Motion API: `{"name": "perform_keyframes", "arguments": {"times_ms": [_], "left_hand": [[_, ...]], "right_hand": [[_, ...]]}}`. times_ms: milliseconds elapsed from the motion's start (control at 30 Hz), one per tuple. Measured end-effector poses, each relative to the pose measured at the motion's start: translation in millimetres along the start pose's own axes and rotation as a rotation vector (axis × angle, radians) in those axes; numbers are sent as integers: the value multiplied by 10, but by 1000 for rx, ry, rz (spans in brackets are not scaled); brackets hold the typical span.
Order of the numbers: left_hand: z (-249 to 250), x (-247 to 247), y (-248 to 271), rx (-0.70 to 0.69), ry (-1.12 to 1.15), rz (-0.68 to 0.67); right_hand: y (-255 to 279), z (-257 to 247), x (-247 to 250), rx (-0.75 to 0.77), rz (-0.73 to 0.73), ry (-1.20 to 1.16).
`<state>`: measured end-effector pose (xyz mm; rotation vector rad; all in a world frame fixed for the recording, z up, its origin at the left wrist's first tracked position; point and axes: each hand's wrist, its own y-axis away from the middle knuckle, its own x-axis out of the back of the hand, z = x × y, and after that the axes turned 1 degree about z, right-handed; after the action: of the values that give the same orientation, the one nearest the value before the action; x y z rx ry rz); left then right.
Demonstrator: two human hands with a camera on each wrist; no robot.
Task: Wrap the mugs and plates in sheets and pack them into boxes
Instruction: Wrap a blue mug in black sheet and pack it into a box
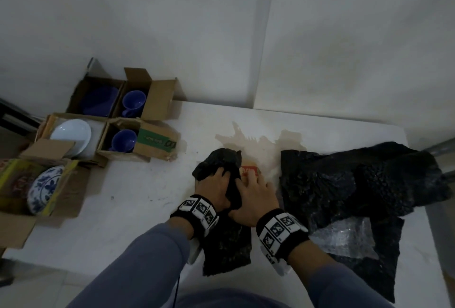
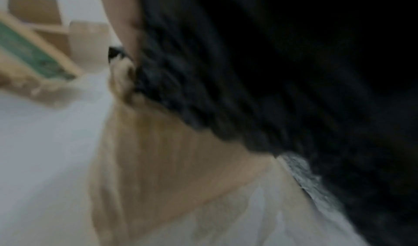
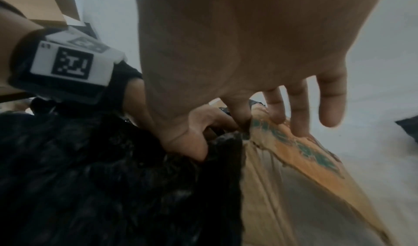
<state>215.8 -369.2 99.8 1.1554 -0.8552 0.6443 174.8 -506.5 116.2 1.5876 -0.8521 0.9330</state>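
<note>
At the middle of the white table (image 1: 138, 184) lies a bundle of black bubble sheet (image 1: 219, 160); what it wraps is hidden. My left hand (image 1: 214, 184) grips it from above, fingers curled into the sheet. Its tail (image 1: 226, 248) trails back toward me. Right beside the bundle is a small cardboard box (image 1: 250, 171) with an orange label. My right hand (image 1: 256, 189) rests on that box. In the right wrist view its straight fingers (image 3: 298, 110) press the box flap (image 3: 294, 160), and the thumb touches the black sheet (image 3: 113, 178). The left wrist view is blurred, showing black sheet (image 2: 248, 71) over cardboard (image 2: 181, 160).
Open boxes crowd the left end: two with blue mugs (image 1: 134, 102) (image 1: 124, 140), one with a dark blue plate (image 1: 98, 101), one with white plates (image 1: 71, 133), one with a blue-patterned plate (image 1: 45, 189). Loose black sheets (image 1: 357, 184) and clear bubble wrap (image 1: 344, 236) cover the right.
</note>
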Motion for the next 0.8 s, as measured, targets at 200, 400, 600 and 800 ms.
{"name": "perform_keyframes", "arguments": {"times_ms": [200,400,600,800], "left_hand": [[-30,-80,199,25,-45,199],[25,-62,9,113,-40,42],[-12,-33,-98,127,64,-52],[-6,-33,-96,150,22,-56]], "right_hand": [[-196,18,71,74,45,191],[-397,-12,68,137,-92,378],[-467,-74,170,97,-199,370],[-178,-85,465,110,-158,228]]}}
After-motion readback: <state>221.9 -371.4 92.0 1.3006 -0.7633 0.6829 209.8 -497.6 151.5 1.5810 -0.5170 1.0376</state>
